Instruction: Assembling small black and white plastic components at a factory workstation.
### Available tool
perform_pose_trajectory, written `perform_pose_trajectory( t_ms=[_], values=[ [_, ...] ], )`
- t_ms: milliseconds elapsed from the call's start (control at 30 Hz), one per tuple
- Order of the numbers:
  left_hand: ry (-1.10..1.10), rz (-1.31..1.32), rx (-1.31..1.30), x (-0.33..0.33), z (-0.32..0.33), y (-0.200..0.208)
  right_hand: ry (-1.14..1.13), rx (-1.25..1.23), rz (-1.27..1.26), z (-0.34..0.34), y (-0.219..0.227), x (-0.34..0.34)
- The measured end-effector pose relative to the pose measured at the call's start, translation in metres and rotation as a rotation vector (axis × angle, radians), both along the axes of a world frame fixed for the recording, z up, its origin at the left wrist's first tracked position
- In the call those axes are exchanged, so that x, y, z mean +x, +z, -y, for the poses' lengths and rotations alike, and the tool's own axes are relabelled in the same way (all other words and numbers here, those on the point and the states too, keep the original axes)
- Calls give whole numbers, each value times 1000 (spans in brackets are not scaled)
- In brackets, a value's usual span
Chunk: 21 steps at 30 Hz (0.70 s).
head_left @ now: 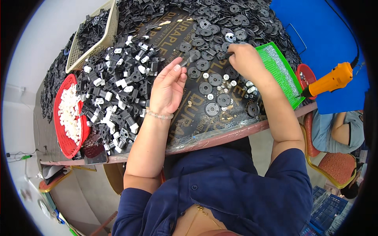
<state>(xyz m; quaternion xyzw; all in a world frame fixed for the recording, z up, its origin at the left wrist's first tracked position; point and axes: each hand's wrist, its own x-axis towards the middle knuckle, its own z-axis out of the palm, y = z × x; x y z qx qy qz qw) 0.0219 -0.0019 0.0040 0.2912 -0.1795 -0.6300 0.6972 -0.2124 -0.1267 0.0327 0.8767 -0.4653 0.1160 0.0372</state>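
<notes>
My left hand is palm up over the middle of the table. Its thumb and forefinger pinch a small black plastic part that points to the right. Farther right, my right hand reaches down at the edge of the pile of black plastic discs. Its fingers are bent together at the tips, and what they hold is hidden. Between and below the hands lie loose black discs, with small white round pieces and metal pieces among them.
Black parts with white tips heap at left, beside a red basket of white pieces. A beige basket stands behind. At right are a green tray of small silvery pieces, a red bowl and an orange electric screwdriver.
</notes>
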Motion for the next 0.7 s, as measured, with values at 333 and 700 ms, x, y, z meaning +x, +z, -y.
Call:
perform_pose_trajectory(
  t_ms=[333, 700],
  values=[
    [-188, 165, 28, -2, -8, 6, 358, 684, 956, -43, 38, 54],
    [-217, -55, 82, -3, -7, 7, 370, 460, 1026, -47, 18, 48]
  ],
)
